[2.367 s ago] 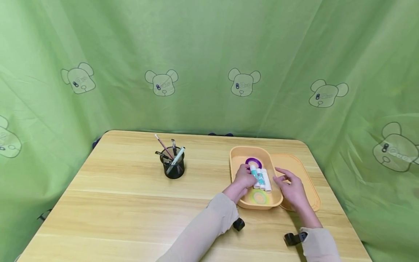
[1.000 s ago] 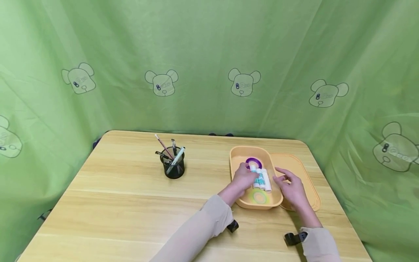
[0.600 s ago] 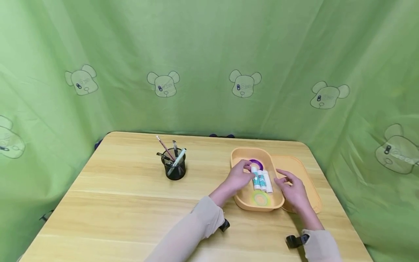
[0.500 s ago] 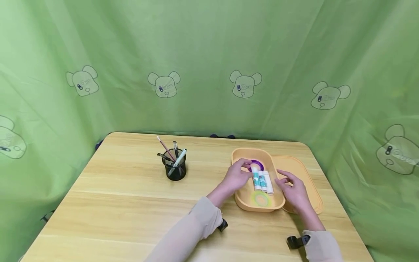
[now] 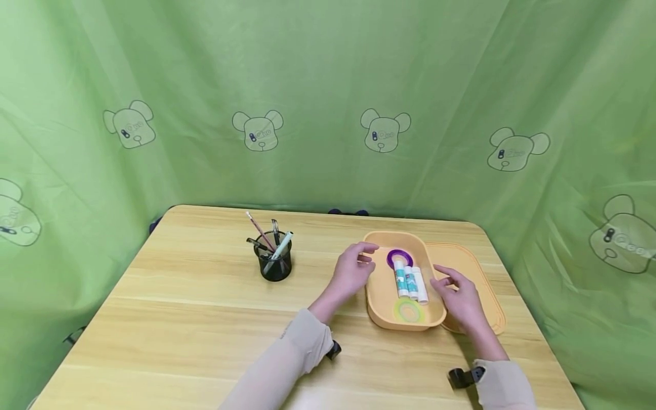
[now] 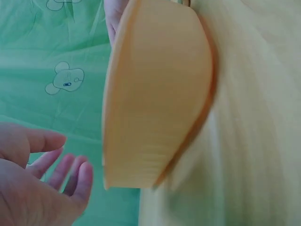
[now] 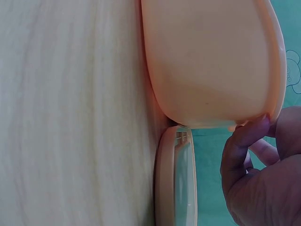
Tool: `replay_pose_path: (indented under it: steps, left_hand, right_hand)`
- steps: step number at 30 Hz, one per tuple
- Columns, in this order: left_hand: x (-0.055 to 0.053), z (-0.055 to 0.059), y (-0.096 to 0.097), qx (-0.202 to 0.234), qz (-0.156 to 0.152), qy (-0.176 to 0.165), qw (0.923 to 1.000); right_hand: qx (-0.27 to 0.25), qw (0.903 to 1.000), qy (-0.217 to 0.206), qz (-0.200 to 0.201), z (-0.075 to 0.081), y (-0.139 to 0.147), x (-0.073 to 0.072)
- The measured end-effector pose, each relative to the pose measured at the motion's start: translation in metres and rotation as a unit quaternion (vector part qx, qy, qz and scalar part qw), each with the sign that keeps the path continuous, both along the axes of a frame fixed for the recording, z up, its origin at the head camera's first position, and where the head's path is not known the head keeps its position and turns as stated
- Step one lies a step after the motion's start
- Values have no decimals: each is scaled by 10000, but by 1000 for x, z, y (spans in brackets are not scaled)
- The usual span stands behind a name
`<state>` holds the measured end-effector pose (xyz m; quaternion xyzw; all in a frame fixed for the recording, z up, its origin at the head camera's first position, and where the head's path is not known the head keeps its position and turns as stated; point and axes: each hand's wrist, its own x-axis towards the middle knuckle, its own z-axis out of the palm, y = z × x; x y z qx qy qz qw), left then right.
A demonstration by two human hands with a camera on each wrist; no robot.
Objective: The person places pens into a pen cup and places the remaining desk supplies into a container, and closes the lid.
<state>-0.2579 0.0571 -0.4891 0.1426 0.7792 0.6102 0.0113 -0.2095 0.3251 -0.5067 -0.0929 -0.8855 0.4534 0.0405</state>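
Note:
A peach plastic box (image 5: 378,296) stands at the right of the table. Inside lie three glue sticks (image 5: 411,283) side by side, between a purple ring (image 5: 393,253) and a yellow-green ring (image 5: 408,311) that look like tape rolls. My left hand (image 5: 349,272) hovers at the box's left rim, its fingers loosely bent and holding nothing; the left wrist view shows this hand (image 6: 44,181) apart from the outer wall. On the opposite side my right hand (image 5: 461,296) holds the rim. Curled fingers of that hand (image 7: 263,174) meet the rim in the right wrist view.
A peach lid (image 5: 479,279) lies flat to the right of the box, partly beneath its side. Left of centre stands a black mesh pen cup (image 5: 275,267) with a pencil and several pens. A green curtain (image 5: 318,68) hangs behind the wooden table (image 5: 205,319).
My left hand has let go of the left glue stick and drawn back leftward to the box's rim. The right hand stays at the right rim.

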Motion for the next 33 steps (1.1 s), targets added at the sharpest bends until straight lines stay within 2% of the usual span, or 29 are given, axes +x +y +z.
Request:
replay_pose_path:
  steps: [2, 4, 13, 23, 29, 33]
  left_hand:
    - [-1, -4, -2, 81, 120, 138, 9998]
    - [-2, -6, -4, 146, 222, 135, 9996]
    - [0, -18, -2, 393, 398, -774, 9954]
    - [-1, -25, -2, 729, 393, -1291, 9882]
    - [-1, -24, -2, 790, 388, -1411, 9861]
    - [-1, -23, -1, 808, 455, -1449, 9851]
  right_hand:
    - [5, 10000, -7, -5, 0, 0, 0]
    - [0, 10000, -6, -17, 1, 0, 0]
    - [-38, 10000, 10, 2, -1, 1, -1]
    - [3, 10000, -17, -37, -1, 0, -1]
    - [293, 9995, -34, 109, 2, 4, -1]
    - [244, 9992, 151, 265, 11, 17, -4]
